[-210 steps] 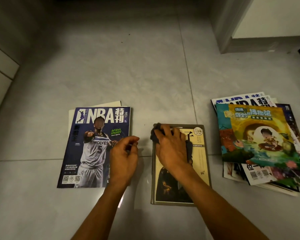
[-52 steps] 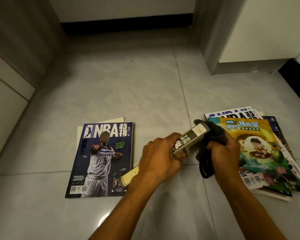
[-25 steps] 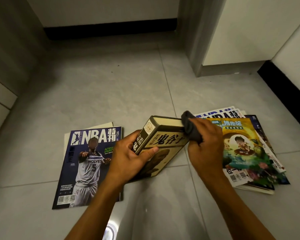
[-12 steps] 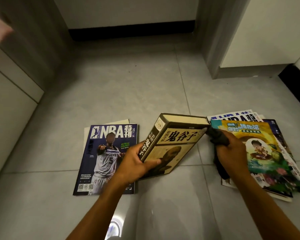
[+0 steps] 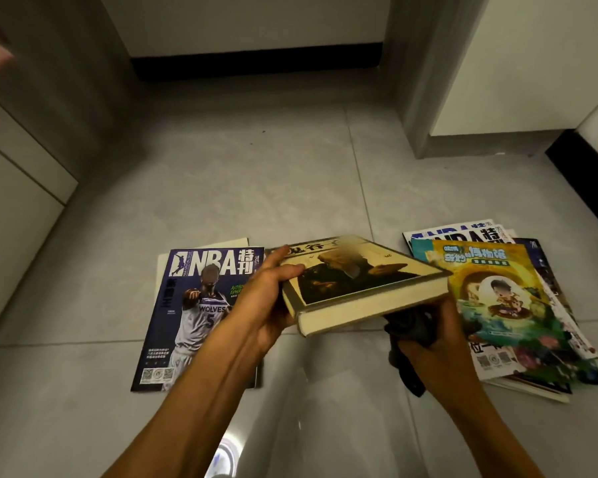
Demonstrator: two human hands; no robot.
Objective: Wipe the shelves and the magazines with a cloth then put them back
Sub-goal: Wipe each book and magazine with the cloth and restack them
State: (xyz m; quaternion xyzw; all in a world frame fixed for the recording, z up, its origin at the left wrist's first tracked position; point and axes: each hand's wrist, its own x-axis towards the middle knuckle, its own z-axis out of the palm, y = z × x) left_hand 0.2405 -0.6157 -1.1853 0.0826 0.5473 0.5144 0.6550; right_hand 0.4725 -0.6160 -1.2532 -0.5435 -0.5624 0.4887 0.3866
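A thick hardback book (image 5: 356,281) with a yellow-brown cover is held above the floor, cover up, page edges toward me. My left hand (image 5: 266,298) grips its left end, thumb on the cover. My right hand (image 5: 439,336) holds a dark cloth (image 5: 408,329) bunched against the book's lower right corner. A blue NBA magazine (image 5: 201,305) lies flat on the floor to the left, on top of a pale one. A stack of magazines (image 5: 497,305) with a colourful cartoon cover on top lies to the right.
The grey tiled floor (image 5: 249,181) stretches ahead to a white wall with a dark skirting (image 5: 256,63). A grey door frame (image 5: 418,98) stands at the back right. Pale cabinet panels (image 5: 18,188) run along the left.
The book has tipped from standing on edge with its spine toward me to nearly flat, cover up. My right hand with the cloth has dropped from the top corner to the lower right corner.
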